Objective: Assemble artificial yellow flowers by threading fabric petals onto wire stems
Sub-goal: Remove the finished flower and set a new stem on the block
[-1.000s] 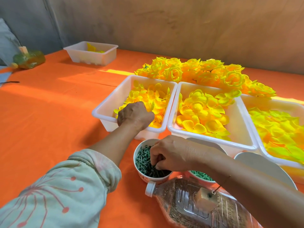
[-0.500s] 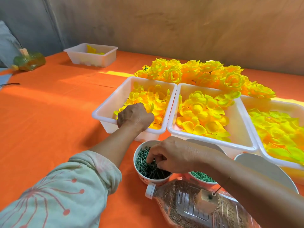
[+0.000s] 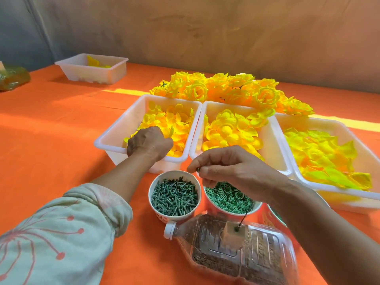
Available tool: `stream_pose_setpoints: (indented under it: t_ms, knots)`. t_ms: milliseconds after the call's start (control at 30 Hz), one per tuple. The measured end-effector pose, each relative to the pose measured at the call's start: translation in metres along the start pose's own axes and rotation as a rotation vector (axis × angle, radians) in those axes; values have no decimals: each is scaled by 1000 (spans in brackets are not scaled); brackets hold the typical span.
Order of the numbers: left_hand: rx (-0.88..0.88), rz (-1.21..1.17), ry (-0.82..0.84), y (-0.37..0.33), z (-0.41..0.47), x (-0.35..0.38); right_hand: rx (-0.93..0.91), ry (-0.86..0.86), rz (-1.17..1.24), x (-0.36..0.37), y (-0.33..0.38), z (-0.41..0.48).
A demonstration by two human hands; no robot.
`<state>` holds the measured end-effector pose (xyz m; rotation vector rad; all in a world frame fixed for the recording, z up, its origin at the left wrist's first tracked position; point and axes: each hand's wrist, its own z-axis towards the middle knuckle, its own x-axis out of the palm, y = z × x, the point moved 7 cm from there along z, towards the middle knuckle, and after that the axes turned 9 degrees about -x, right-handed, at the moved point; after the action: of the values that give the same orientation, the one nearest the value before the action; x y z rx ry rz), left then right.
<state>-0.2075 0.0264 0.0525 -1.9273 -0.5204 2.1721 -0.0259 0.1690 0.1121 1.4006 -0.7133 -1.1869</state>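
My left hand (image 3: 149,143) reaches into the left white bin (image 3: 111,138) and its curled fingers dig among small yellow petals (image 3: 170,122); what it holds is hidden. My right hand (image 3: 228,166) hovers above the cups and pinches a small green stem piece (image 3: 197,169) between thumb and forefinger. Below it stands a cup of green stem pieces (image 3: 174,195) and a cup of green rings (image 3: 230,197). A thin wire (image 3: 242,219) sticks up from a block on a lying plastic bottle (image 3: 236,249).
The middle bin (image 3: 273,145) holds larger yellow petals and the right bin (image 3: 349,194) holds flat yellow-green ones. Finished yellow flowers (image 3: 230,89) lie heaped behind the bins. Another white bin (image 3: 92,68) stands far left on the orange tablecloth (image 3: 51,130).
My right hand has lifted out of the cup of green stem pieces with one piece pinched, uncovering the cup of rings. My left hand stays in the left bin.
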Motion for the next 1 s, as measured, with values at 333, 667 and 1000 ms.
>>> stream_pose_setpoints:
  t_ms: [333,667,1000]
  knots:
    - [2,-15,30,-1,-4,-3,-60,-235,306,-26,15,-56]
    - [-17,8,30,-2,-4,-3,-108,-215,430,-22,19,-82]
    - [12,31,8,-3,-2,-2,-139,-216,195,-13,34,-86]
